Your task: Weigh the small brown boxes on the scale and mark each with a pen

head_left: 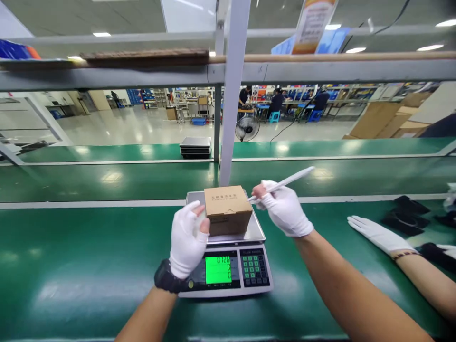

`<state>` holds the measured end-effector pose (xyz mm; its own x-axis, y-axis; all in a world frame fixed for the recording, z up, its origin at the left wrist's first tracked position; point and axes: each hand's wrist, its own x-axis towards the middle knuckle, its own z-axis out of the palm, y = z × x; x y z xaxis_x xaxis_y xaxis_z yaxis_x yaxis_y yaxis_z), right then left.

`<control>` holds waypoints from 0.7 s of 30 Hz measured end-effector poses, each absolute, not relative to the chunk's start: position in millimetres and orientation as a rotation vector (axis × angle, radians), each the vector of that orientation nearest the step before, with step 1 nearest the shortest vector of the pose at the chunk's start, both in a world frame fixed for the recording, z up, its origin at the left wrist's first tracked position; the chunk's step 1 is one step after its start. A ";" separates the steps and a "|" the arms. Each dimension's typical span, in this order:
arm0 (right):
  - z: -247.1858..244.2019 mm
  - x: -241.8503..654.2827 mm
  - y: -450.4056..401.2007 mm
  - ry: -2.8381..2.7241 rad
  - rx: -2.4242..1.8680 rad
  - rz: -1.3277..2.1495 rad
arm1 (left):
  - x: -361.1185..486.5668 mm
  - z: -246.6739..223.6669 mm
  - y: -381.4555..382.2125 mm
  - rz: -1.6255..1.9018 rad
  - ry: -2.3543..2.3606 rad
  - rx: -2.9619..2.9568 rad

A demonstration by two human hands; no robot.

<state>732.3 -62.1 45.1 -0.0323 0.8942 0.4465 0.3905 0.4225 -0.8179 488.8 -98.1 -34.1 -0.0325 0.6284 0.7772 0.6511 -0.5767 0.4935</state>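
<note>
A closed brown cardboard box (228,202) with printed lettering on its lid sits on the metal pan (257,228) of a weighing scale. The scale's green display (218,270) is lit, and a keypad (254,267) lies to its right. My left hand (187,237), in a white glove with bare fingertips, is beside the box's left side, fingers curved and apart, holding nothing; whether it touches the box I cannot tell. A white pen (294,177) is gripped in my gloved right hand (285,209), its tip close to the box's upper right edge.
A co-worker's gloved hand (377,235) rests flat on the green belt (89,266) at right, near some black items (406,214). A grey upright post (231,104) stands behind the scale. Another scale (195,147) is on the far green surface, with a fan (247,127) beyond.
</note>
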 end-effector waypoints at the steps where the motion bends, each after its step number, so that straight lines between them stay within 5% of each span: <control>1: 49.6 723.9 -57.6 -1.722 -1.137 0.615 | 494.3 -34.8 -98.6 -1.679 -1.363 -2.181; 21: 48.5 681.3 -15.6 -1.985 -1.379 0.346 | 508.0 -49.8 -95.2 -1.702 -1.265 -2.085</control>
